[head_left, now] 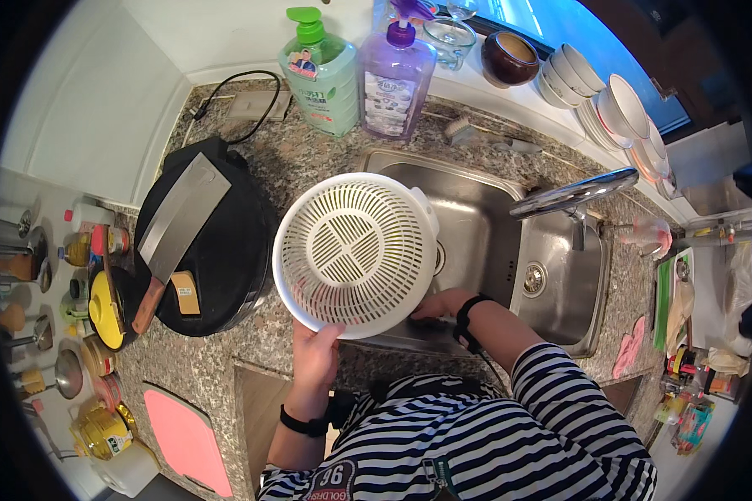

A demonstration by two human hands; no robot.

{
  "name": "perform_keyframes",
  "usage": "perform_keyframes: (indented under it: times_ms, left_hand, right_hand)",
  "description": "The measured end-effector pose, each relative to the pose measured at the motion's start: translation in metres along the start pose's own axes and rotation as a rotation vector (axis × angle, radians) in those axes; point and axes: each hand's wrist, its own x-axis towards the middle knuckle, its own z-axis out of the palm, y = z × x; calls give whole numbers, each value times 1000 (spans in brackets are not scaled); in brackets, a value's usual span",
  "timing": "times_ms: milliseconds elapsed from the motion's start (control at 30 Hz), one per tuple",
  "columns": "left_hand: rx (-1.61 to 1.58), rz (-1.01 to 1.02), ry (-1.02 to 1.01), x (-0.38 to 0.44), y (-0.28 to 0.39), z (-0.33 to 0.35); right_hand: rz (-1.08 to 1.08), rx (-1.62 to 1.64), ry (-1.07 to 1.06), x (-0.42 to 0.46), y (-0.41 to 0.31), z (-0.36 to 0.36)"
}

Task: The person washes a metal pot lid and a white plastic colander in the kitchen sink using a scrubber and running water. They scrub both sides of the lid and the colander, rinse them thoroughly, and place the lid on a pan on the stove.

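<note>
In the head view, my left hand [316, 352] grips the near rim of a white plastic colander [351, 257], its thumb on top of the rim. The colander hangs over the left edge of the stainless steel sink [476, 238]; something greenish shows through its slots. My right hand [437, 306] is at the colander's right near side, over the sink's larger basin. Its fingers are partly hidden by the colander, so what they touch is unclear. A chrome faucet [573, 194] reaches over the sink from the right.
Left of the colander, a cleaver [185, 216] lies on a round black appliance [225, 263]. A pink cutting board [187, 438] lies at the near left. Two pump bottles, green [323, 87] and purple [396, 87], stand behind. Stacked bowls [570, 75] line the windowsill.
</note>
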Motion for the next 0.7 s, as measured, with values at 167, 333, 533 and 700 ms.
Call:
perform_keyframes:
  times_ms: [167, 333, 533, 700]
  left_hand:
    - [22, -12, -16, 5, 0, 6]
    - [56, 47, -26, 0, 4, 18]
    - [101, -1, -132, -1, -5, 23]
    - [296, 70, -205, 0, -29, 34]
  right_hand:
    - [36, -95, 122, -72, -22, -10]
    - [-364, 527, 744, -103, 8, -17]
    - [175, 138, 1356, -191, 40, 2]
    - [-64, 794, 1687, -244, 80, 7]
